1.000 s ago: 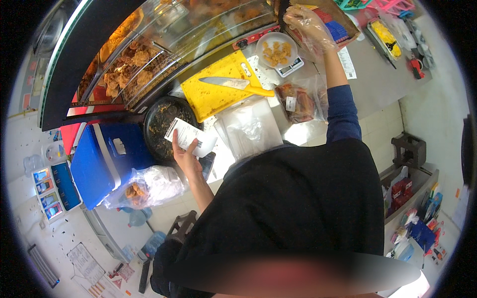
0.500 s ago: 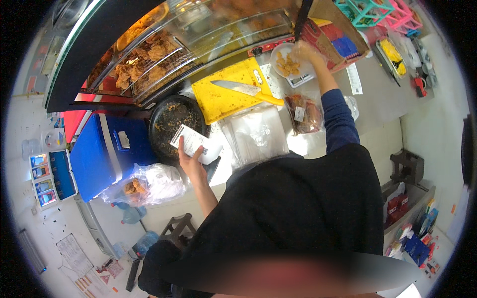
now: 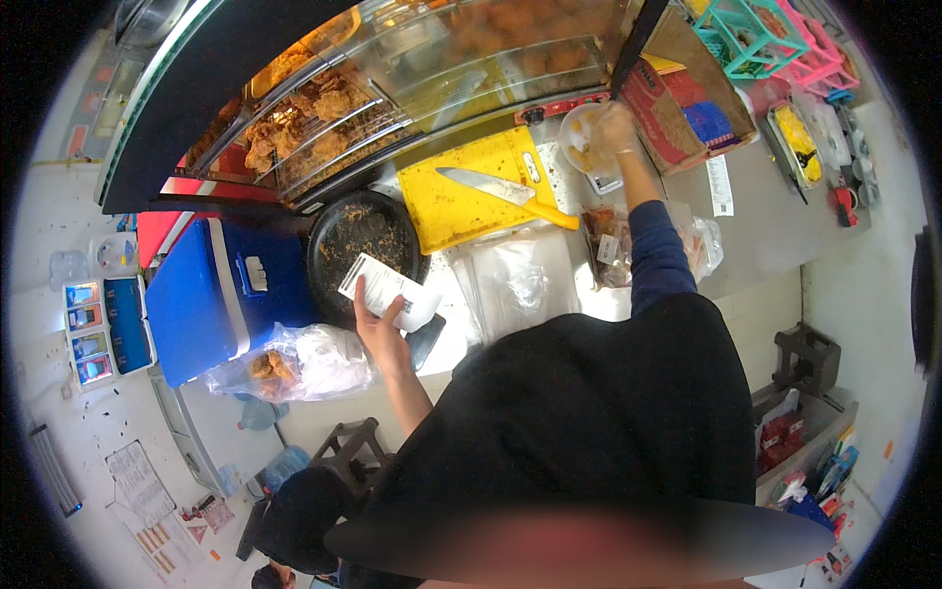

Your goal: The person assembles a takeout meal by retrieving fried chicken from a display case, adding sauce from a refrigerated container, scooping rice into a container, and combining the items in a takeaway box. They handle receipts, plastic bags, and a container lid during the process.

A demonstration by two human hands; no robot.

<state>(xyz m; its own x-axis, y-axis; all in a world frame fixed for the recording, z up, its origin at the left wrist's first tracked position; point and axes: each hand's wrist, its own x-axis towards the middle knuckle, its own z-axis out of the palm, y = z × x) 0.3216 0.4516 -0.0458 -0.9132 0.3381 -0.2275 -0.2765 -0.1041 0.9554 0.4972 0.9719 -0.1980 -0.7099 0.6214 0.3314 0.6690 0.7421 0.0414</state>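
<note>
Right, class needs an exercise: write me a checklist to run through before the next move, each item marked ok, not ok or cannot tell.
1. Left hand holding the printed paper slip: ok.
2. Right hand touching the white bowl: cannot tell; the hand is blurred at the bowl's edge.
3. Reading on the scale: cannot tell; too small.
4. Yellow-handled knife wholly within the yellow cutting board: not ok; its handle juts past the edge.
5. Round black pan free of crumbs: not ok; they are scattered across it.
</note>
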